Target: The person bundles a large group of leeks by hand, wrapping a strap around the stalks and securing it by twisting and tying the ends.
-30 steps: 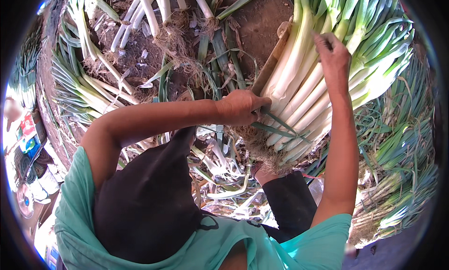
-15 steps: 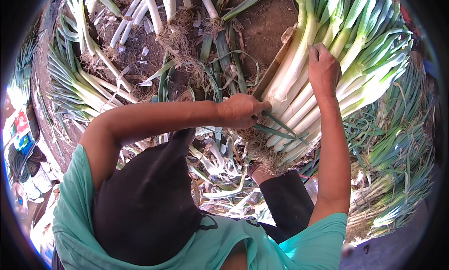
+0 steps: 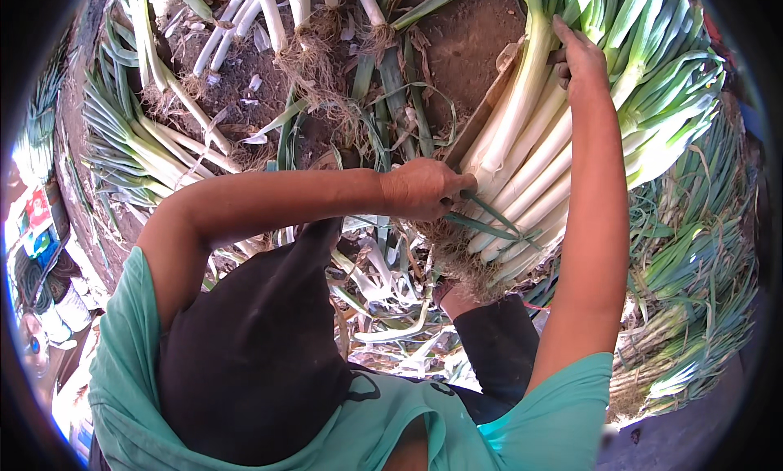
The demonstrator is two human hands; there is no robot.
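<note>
A large bundle of leeks (image 3: 538,153) lies slanting on the right, white stalks toward me and green tops away, with a tuft of brown roots (image 3: 465,255) at the near end. My left hand (image 3: 424,190) is closed by the root end, pinching a narrow green leaf strip (image 3: 481,224) that runs across the lower stalks. Farther up, where white turns green, my right hand (image 3: 581,59) rests against the bundle, thumb and forefinger apart. Its other fingers are partly hidden.
More rooted leeks (image 3: 273,18) lie on the brown soil beyond my left arm. Another green-topped pile (image 3: 134,145) sits at the left. Thinner green stalks (image 3: 693,283) are heaped at the right. Peeled scraps (image 3: 391,283) litter the ground between my legs.
My right hand has moved up the bundle toward the green tops, and its fingers have gone from a fist to spread. My left hand stays on the leaf strip.
</note>
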